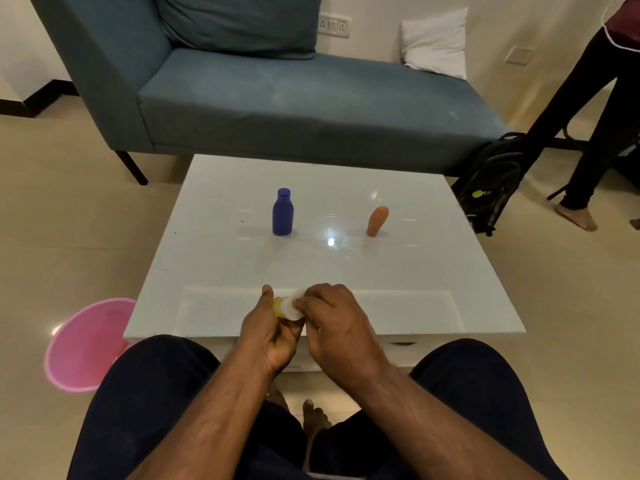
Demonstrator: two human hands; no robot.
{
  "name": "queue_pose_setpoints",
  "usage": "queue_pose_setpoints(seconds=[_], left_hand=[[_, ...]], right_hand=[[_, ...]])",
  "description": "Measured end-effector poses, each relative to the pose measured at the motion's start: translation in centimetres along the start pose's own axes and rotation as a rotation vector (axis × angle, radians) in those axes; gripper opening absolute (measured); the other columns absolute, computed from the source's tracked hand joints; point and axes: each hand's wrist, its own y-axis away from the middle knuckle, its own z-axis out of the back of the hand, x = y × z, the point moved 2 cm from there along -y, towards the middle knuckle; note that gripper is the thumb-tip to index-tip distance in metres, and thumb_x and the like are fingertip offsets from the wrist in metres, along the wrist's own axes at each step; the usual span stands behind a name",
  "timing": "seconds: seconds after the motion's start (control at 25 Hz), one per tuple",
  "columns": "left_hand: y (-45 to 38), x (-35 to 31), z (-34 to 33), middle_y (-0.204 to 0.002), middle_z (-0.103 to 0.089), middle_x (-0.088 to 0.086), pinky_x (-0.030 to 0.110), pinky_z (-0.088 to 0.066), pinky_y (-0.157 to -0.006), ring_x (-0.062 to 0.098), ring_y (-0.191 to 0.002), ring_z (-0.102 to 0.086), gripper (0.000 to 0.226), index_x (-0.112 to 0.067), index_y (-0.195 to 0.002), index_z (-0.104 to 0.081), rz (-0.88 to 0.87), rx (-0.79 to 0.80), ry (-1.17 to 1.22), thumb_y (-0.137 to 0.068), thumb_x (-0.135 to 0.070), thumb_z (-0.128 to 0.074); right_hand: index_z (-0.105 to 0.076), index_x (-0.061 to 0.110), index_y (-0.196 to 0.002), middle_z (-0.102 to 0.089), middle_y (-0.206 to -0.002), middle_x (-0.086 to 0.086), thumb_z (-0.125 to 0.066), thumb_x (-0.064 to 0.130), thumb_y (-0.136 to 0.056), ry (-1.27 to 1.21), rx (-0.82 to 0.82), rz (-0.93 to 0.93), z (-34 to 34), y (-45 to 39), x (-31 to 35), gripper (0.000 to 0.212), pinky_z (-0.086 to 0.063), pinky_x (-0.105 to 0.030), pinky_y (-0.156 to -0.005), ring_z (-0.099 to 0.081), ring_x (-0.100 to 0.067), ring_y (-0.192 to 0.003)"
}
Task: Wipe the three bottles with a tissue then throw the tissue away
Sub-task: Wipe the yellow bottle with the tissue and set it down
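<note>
A glossy white table (398, 271) stands on a beige tiled floor before a blue-grey sofa (277, 98) that bears a white pillow (436, 43). A black backpack (495, 181) leans near the table's far right corner, beside a standing person's legs (588, 116). A pink bin (83, 344) sits on the floor off the near left corner. The blue bottle (283, 213) stands upright toward the middle of the table, left of the orange bottle (376, 221), which tilts a little rightward; the two are well apart. Over the near edge, the left hand (273, 337) grips the yellow bottle (278, 305), mostly hidden, so its axis cannot be told. The right hand (332, 320) curls round the white tissue (292, 308), pressing it on that bottle.
</note>
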Motion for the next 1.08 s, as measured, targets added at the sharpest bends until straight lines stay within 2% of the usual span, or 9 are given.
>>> queue_pose_setpoints(seconds=[0.08,0.2,0.4,0.48,0.56,0.64,0.72,0.84,1.08], left_hand=[[0.0,0.0,0.1,-0.101,-0.069,0.025,0.038,-0.064,-0.061,0.031,-0.085,-0.073,0.05,0.004,-0.128,-0.054,0.003,0.011,-0.021,-0.103,-0.039,-0.054],[0.2,-0.1,-0.2,-0.085,-0.074,0.024,0.04,-0.063,-0.056,0.031,-0.073,-0.076,0.038,-0.001,-0.117,-0.058,-0.023,0.032,0.003,-0.103,-0.036,-0.053],[0.3,-0.2,-0.6,-0.109,-0.071,0.016,0.047,-0.063,-0.061,0.03,-0.083,-0.076,0.041,-0.014,-0.128,-0.06,0.018,0.077,-0.016,-0.101,-0.044,-0.052],[0.4,0.0,-0.6,-0.115,-0.071,0.016,0.052,-0.06,-0.073,0.033,-0.092,-0.074,0.044,-0.02,-0.132,-0.059,0.047,0.11,-0.069,-0.101,-0.049,-0.048],[0.6,0.3,-0.6,-0.122,-0.072,0.016,0.054,-0.058,-0.08,0.034,-0.101,-0.072,0.039,-0.034,-0.13,-0.064,0.032,0.178,-0.175,-0.101,-0.051,-0.045],[1.0,0.6,-0.9,-0.121,-0.074,0.01,0.047,-0.059,-0.073,0.03,-0.092,-0.075,0.038,-0.043,-0.125,-0.068,0.003,0.238,-0.29,-0.095,-0.054,-0.048],[1.2,0.9,-1.1,-0.121,-0.075,0.006,0.041,-0.058,-0.068,0.025,-0.089,-0.076,0.044,-0.044,-0.126,-0.067,-0.025,0.244,-0.371,-0.09,-0.061,-0.048],[0.7,0.8,-0.9,-0.12,-0.075,0.006,0.049,-0.059,-0.085,0.027,-0.102,-0.075,0.06,-0.037,-0.126,-0.068,-0.06,0.213,-0.416,-0.089,-0.074,-0.038],[0.5,1.4,-0.6,-0.069,-0.073,0.01,0.028,-0.047,-0.042,0.022,-0.053,-0.067,0.079,-0.018,-0.109,-0.066,-0.181,0.064,-0.659,-0.073,-0.083,-0.039]], right_hand=[[-0.068,0.01,-0.1,-0.064,-0.097,-0.004,-0.064,0.002,-0.08,-0.04,0.032,0.047,0.0,0.3,0.5,0.022,-0.051,-0.027,-0.075,-0.056,-0.018,-0.087],[-0.069,0.012,-0.097,-0.062,-0.096,0.001,-0.059,0.002,-0.083,-0.167,0.019,-0.145,0.2,-0.3,-0.5,0.02,-0.05,-0.028,-0.08,-0.056,-0.012,-0.091],[-0.07,0.017,-0.102,-0.062,-0.098,0.005,-0.055,0.007,-0.087,-0.183,0.085,-0.18,0.1,-0.4,-0.5,0.023,-0.047,-0.018,-0.082,-0.055,-0.005,-0.091],[-0.071,0.016,-0.103,-0.063,-0.097,0.004,-0.054,0.009,-0.088,-0.167,0.098,-0.234,0.1,-1.1,-1.3,0.023,-0.047,-0.017,-0.08,-0.055,-0.004,-0.088],[-0.071,0.015,-0.104,-0.064,-0.099,0.001,-0.054,0.011,-0.089,-0.128,0.126,-0.283,0.3,-2.4,-2.0,0.023,-0.047,-0.022,-0.082,-0.058,-0.01,-0.091],[-0.07,0.013,-0.107,-0.064,-0.103,-0.004,-0.053,0.012,-0.091,-0.08,0.124,-0.311,0.3,-3.6,-2.8,0.023,-0.048,-0.028,-0.086,-0.058,-0.016,-0.095],[-0.069,0.013,-0.11,-0.063,-0.105,-0.006,-0.054,0.014,-0.091,-0.045,0.13,-0.313,0.1,-3.9,-2.9,0.024,-0.047,-0.033,-0.088,-0.057,-0.019,-0.097],[-0.065,0.016,-0.116,-0.06,-0.114,-0.005,-0.061,0.019,-0.087,0.042,0.21,-0.201,-0.8,-2.2,-1.3,0.029,-0.045,-0.033,-0.092,-0.051,-0.02,-0.106],[-0.063,0.016,-0.12,-0.059,-0.116,-0.004,-0.057,0.014,-0.09,0.02,0.153,-0.32,0.4,-4.2,-2.7,0.031,-0.043,-0.031,-0.095,-0.053,-0.02,-0.108]])
